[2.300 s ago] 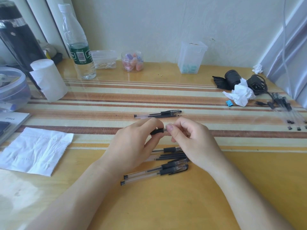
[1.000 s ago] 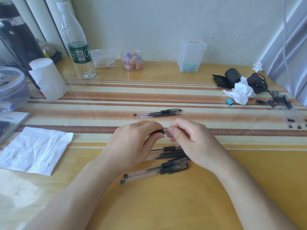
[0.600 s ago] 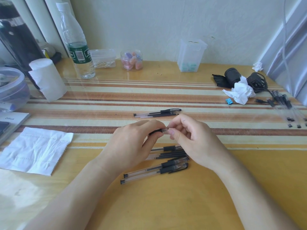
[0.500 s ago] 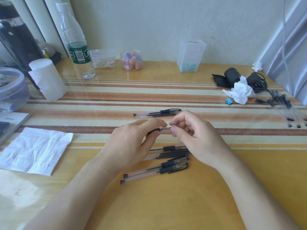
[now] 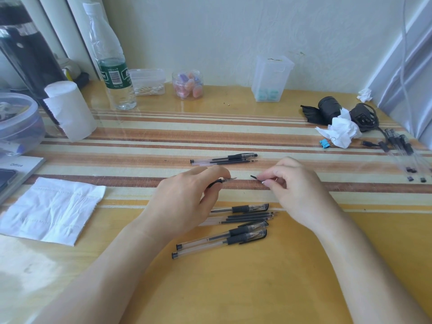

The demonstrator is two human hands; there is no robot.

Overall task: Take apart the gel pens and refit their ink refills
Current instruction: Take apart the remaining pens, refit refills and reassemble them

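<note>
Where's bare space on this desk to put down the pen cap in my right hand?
Free: the striped mat right of your right hand, short of the loose pens by the edge; also the stripes beyond the pen pair, before the jar. Crowded: the pen pile nearest you and the crumpled tissue corner.

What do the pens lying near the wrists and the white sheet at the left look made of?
Pens: clear glossy plastic barrels, the dark refill showing through; black ribbed grips look like matte rubber, possibly plastic. White sheet: thin matte paper tissue, going by its creases and embossed dotted lines.
</note>
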